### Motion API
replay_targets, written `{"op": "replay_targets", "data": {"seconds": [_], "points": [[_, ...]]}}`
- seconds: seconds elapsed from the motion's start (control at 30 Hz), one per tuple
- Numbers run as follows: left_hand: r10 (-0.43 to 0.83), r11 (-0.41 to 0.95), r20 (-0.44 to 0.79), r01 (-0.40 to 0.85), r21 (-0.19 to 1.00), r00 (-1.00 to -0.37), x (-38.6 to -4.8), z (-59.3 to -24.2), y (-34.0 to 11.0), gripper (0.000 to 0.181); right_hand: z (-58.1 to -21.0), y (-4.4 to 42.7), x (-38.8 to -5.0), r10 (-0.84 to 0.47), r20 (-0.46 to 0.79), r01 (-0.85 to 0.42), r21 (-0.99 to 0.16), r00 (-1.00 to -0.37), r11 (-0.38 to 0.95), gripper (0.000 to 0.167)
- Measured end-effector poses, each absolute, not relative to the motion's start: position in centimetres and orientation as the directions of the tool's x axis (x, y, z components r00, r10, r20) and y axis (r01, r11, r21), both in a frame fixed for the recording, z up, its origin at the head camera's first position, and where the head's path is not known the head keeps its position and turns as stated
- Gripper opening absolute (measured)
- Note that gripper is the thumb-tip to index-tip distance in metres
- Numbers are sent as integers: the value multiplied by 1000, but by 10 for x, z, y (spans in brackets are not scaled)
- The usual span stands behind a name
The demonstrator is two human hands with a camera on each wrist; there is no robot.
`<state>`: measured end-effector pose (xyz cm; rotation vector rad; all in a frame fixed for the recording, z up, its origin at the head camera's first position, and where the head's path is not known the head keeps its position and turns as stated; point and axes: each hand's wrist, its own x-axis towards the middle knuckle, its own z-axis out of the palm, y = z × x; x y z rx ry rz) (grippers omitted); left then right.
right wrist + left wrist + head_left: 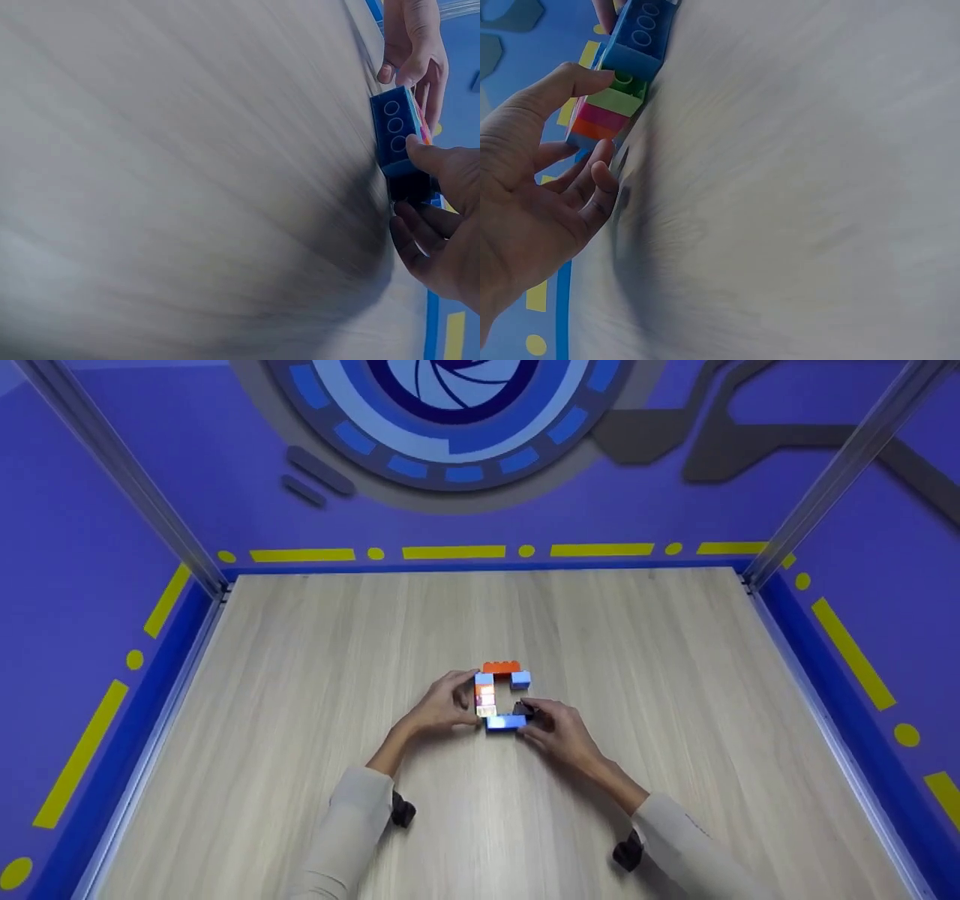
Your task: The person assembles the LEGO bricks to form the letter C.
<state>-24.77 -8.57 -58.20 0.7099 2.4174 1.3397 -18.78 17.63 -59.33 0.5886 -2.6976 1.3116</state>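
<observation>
Toy building bricks form a roughly C-shaped frame at the middle of the table. Its left side is a row of light blue, orange, pink and green bricks (604, 118), which my left hand (441, 703) holds, thumb on the green end and fingers at the far end. A blue brick (506, 723) makes the near side, its hollow underside facing me. At its right end sits a dark brick (409, 186). My right hand (561, 733) pinches there, thumb on the blue brick's edge and fingers against the dark brick. An orange brick (501, 667) and a light blue brick (520, 680) form the far side.
The pale wooden table (315, 645) stretches around the bricks. Blue-purple panels with yellow marks stand behind and at both sides, with metal posts (832, 480) at the back corners. A dark device (403, 811) hangs at each wrist.
</observation>
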Motion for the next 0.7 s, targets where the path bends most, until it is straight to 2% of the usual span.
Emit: {"op": "replay_targets", "data": {"seconds": [0.2, 0.53, 0.7], "points": [[572, 414, -9, 279, 867, -820, -255, -582, -86, 79, -591, 172, -190, -279, 195, -324, -763, -940, 560, 47], [509, 422, -61, 187, 887, -859, -260, -584, -84, 81, -592, 170, -199, -256, 188, -299, -799, -948, 521, 48], [523, 398, -25, 218, 891, -852, -261, -587, -83, 78, -592, 171, -202, -277, 187, -308, -810, -943, 500, 49]]}}
